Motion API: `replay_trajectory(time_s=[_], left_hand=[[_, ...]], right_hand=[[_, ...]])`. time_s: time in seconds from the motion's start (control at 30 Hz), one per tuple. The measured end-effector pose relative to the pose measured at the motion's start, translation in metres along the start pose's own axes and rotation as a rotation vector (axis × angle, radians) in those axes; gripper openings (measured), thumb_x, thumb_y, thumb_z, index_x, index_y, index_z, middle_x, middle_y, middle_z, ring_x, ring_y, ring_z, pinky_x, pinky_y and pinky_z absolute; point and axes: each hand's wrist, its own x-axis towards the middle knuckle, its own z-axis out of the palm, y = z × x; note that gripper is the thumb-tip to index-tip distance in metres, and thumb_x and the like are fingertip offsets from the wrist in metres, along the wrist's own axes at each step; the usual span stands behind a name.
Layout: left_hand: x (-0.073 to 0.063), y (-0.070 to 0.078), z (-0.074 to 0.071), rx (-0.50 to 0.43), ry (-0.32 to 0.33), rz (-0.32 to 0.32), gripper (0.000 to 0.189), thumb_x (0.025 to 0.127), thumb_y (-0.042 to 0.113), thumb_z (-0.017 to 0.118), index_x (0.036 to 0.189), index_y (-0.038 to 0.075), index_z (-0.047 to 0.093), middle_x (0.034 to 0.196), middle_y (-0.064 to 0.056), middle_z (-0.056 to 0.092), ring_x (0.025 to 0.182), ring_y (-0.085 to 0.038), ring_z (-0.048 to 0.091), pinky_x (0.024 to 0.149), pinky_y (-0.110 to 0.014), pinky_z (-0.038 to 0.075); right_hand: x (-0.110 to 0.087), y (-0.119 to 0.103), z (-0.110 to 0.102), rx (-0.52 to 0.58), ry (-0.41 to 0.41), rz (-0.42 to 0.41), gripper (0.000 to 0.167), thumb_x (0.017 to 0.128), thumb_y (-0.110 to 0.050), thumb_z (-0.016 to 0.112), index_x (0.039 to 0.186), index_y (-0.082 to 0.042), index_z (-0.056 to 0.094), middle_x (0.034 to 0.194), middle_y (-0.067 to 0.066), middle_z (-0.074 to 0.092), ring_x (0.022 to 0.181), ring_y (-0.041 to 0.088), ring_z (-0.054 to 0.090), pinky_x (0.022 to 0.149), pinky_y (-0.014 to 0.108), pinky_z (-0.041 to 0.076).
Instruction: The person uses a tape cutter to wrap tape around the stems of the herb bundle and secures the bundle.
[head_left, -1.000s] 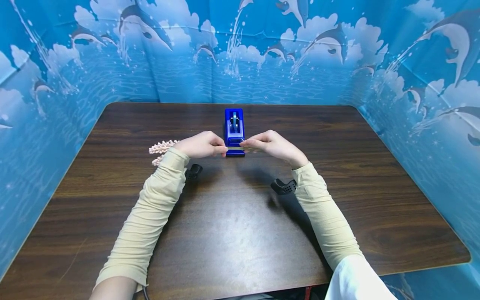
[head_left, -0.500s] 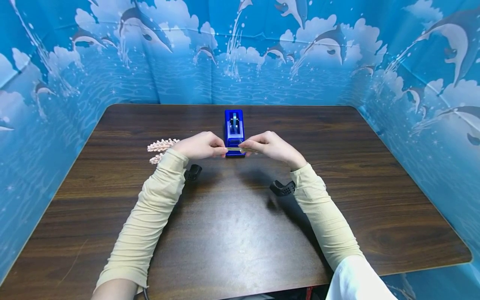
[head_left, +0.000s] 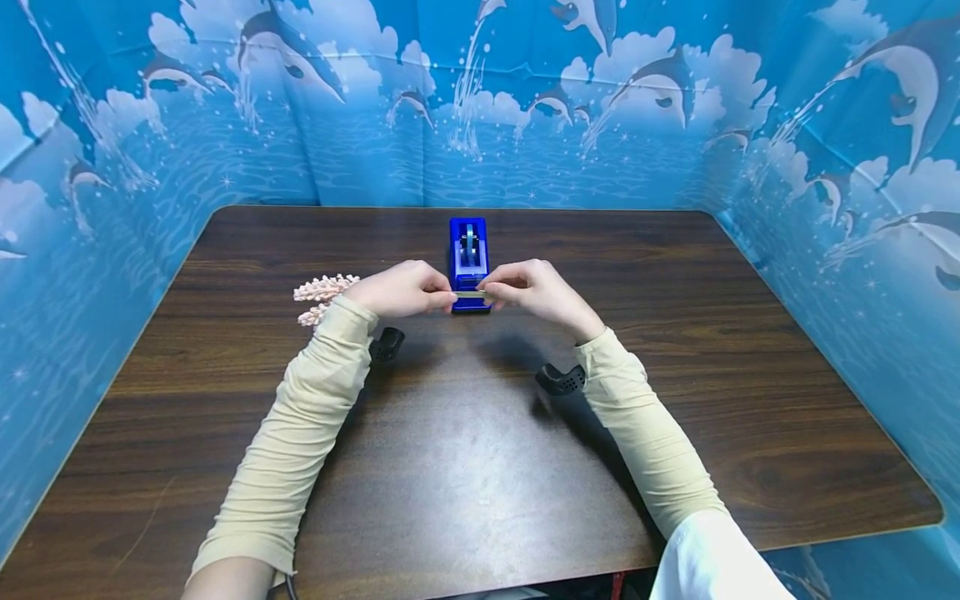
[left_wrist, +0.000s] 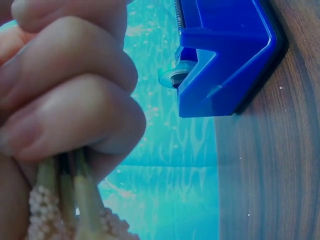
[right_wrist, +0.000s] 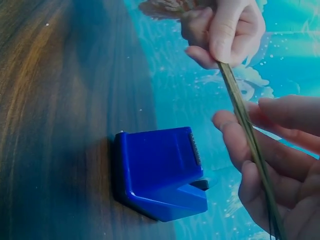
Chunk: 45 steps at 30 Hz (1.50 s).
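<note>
My left hand [head_left: 401,292] grips a bunch of pale pink, beaded flower sprigs [head_left: 324,288] by their thin green stems [right_wrist: 244,117]. The blossoms stick out to the left, behind the wrist. The stems run rightward to my right hand [head_left: 534,288], whose loosely curled fingers and thumb hold them near the free ends. In the left wrist view, stems and beads [left_wrist: 45,212] emerge below the curled fingers. Just behind the stems stands a blue tape dispenser [head_left: 470,273] with a roll of tape in it; its toothed cutting edge shows in the right wrist view.
The dark wood-grain table [head_left: 480,467] spreads out on all sides of the dispenser. A blue curtain [head_left: 480,167] printed with dolphins hangs along the back and both sides. Black wrist mounts [head_left: 561,379] jut from below both sleeves.
The right wrist has shifted slightly to the left, and its fingers have lifted and spread a little at the stems. My left hand and the dispenser stay nearly in place.
</note>
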Motion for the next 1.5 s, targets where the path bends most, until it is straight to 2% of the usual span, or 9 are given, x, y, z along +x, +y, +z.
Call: replay_trajectory(time_s=[0.2, 0.4, 0.53, 0.73, 0.87, 0.97, 1.2, 1.37, 1.5], left_hand=[[-0.0013, 0.0017, -0.001, 0.007, 0.005, -0.005, 0.026, 0.098, 0.019, 0.053, 0.082, 0.006, 0.069, 0.066, 0.003, 0.053, 0.058, -0.009, 0.04, 0.055, -0.026, 0.033], [0.0003, 0.0009, -0.0002, 0.014, -0.005, -0.008, 0.026, 0.098, 0.019, 0.053, 0.082, 0.007, 0.069, 0.066, 0.004, 0.051, 0.057, -0.009, 0.039, 0.055, -0.026, 0.033], [-0.0001, 0.0011, -0.0006, 0.008, -0.005, -0.014, 0.026, 0.098, 0.019, 0.052, 0.082, 0.006, 0.068, 0.065, 0.005, 0.05, 0.057, -0.009, 0.039, 0.054, -0.026, 0.032], [-0.0008, 0.0009, -0.0011, 0.008, -0.009, -0.012, 0.026, 0.098, 0.019, 0.052, 0.082, 0.006, 0.068, 0.065, 0.004, 0.05, 0.057, -0.01, 0.037, 0.054, -0.026, 0.031], [-0.0007, -0.0001, -0.0016, 0.014, -0.013, -0.009, 0.026, 0.098, 0.019, 0.052, 0.083, 0.006, 0.068, 0.067, 0.002, 0.052, 0.058, -0.01, 0.038, 0.055, -0.027, 0.032], [-0.0006, -0.0013, -0.002, 0.021, -0.011, -0.004, 0.026, 0.098, 0.019, 0.052, 0.082, 0.006, 0.069, 0.068, 0.001, 0.054, 0.058, -0.01, 0.038, 0.055, -0.027, 0.032], [-0.0008, -0.0036, -0.0028, 0.028, -0.001, 0.006, 0.026, 0.098, 0.018, 0.052, 0.084, 0.005, 0.069, 0.075, -0.006, 0.063, 0.06, -0.01, 0.041, 0.057, -0.027, 0.035], [-0.002, -0.0037, -0.0044, 0.037, 0.011, -0.006, 0.025, 0.098, 0.019, 0.053, 0.085, 0.006, 0.07, 0.074, -0.003, 0.062, 0.061, -0.011, 0.042, 0.059, -0.027, 0.035], [-0.003, -0.0042, -0.005, 0.03, 0.022, -0.025, 0.024, 0.098, 0.018, 0.054, 0.086, 0.006, 0.07, 0.072, 0.001, 0.059, 0.062, -0.011, 0.041, 0.059, -0.027, 0.035]], right_hand=[[0.001, 0.0013, 0.0059, -0.005, 0.067, -0.023, 0.014, 0.092, -0.012, 0.065, 0.1, -0.004, 0.072, 0.089, 0.015, 0.074, 0.08, 0.033, 0.071, 0.066, 0.024, 0.053], [0.0008, 0.0013, 0.0102, -0.008, 0.114, -0.038, 0.012, 0.09, -0.012, 0.068, 0.098, -0.004, 0.073, 0.086, 0.012, 0.074, 0.073, 0.025, 0.071, 0.065, 0.027, 0.054], [0.0004, 0.0017, 0.0085, 0.017, 0.122, -0.029, 0.012, 0.091, -0.014, 0.067, 0.097, -0.005, 0.073, 0.086, 0.013, 0.074, 0.077, 0.031, 0.07, 0.068, 0.029, 0.054], [-0.002, 0.0004, 0.0025, 0.109, 0.117, 0.066, 0.015, 0.093, -0.022, 0.065, 0.093, -0.009, 0.073, 0.085, 0.015, 0.073, 0.074, 0.017, 0.068, 0.066, 0.031, 0.048], [-0.0024, -0.0005, 0.0005, 0.111, 0.104, 0.105, 0.014, 0.093, -0.02, 0.064, 0.095, -0.008, 0.073, 0.083, 0.012, 0.074, 0.072, 0.012, 0.068, 0.062, 0.029, 0.049], [-0.0017, 0.0001, 0.0008, 0.103, 0.101, 0.11, 0.015, 0.093, -0.019, 0.065, 0.096, -0.007, 0.073, 0.083, 0.011, 0.075, 0.073, 0.011, 0.069, 0.064, 0.028, 0.051], [0.0009, 0.0001, 0.0026, 0.09, 0.113, 0.073, 0.016, 0.094, -0.018, 0.064, 0.097, -0.006, 0.073, 0.086, 0.013, 0.074, 0.08, 0.026, 0.072, 0.065, 0.031, 0.052], [0.0017, 0.0008, 0.0025, 0.114, 0.109, 0.093, 0.015, 0.093, -0.018, 0.064, 0.095, -0.006, 0.073, 0.087, 0.018, 0.074, 0.075, 0.015, 0.071, 0.069, 0.04, 0.054], [0.0013, 0.0009, 0.0016, 0.227, 0.098, 0.128, 0.015, 0.093, -0.016, 0.064, 0.096, -0.004, 0.072, 0.088, 0.019, 0.073, 0.076, 0.013, 0.071, 0.065, 0.034, 0.051]])
